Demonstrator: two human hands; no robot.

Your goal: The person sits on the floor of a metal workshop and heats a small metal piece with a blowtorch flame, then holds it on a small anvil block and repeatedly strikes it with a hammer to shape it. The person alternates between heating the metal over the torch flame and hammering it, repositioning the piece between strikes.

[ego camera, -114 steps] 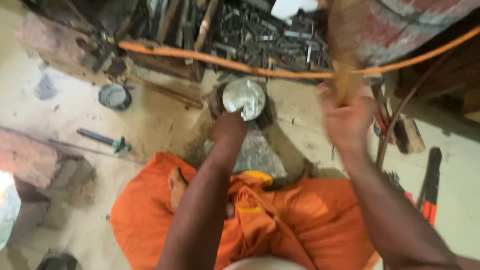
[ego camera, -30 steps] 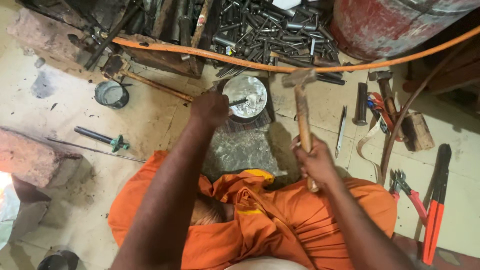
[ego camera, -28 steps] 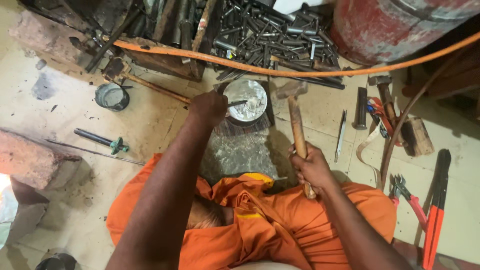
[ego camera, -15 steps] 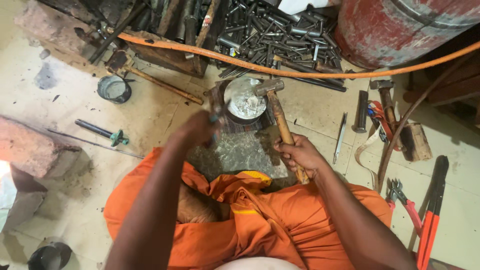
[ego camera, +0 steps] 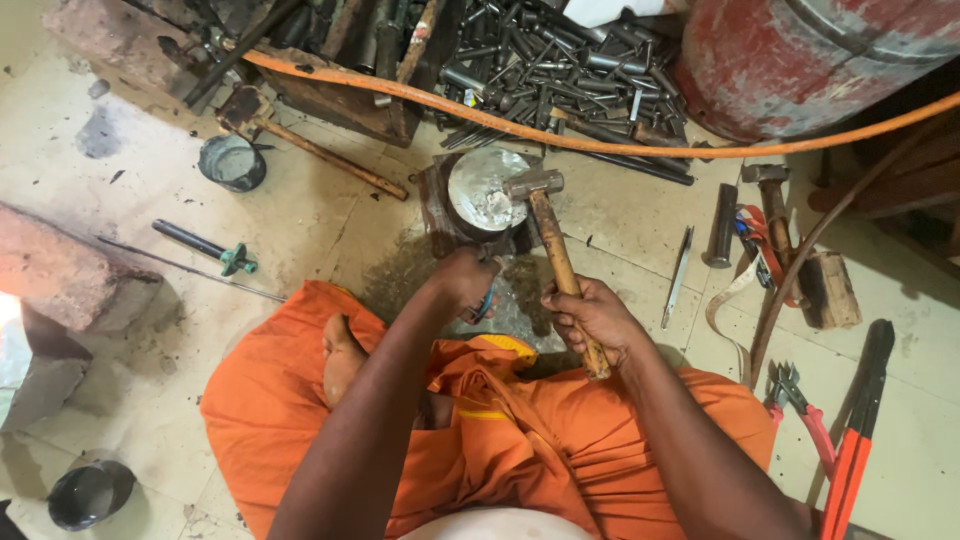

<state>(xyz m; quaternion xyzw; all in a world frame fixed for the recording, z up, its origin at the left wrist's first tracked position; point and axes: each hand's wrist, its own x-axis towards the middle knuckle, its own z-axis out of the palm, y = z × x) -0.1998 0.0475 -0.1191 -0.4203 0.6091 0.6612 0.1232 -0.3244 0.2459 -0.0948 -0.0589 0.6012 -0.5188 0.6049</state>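
Observation:
My right hand grips the wooden handle of a hammer, whose steel head rests on a shiny round anvil block set on the floor in front of me. My left hand is closed just below the anvil on a small tool with a blue-green handle; what its tip holds is hidden. I sit on the floor in orange cloth with one bare foot showing beside my left arm.
A pile of steel rods and bolts lies behind the anvil, crossed by an orange hose. A red drum stands at the back right. Hammers, a punch, red-handled cutters, a screwdriver and small tins lie around.
The hammer has swung down from upright until its head rests on the anvil. My left hand has drawn back from the anvil top toward my lap.

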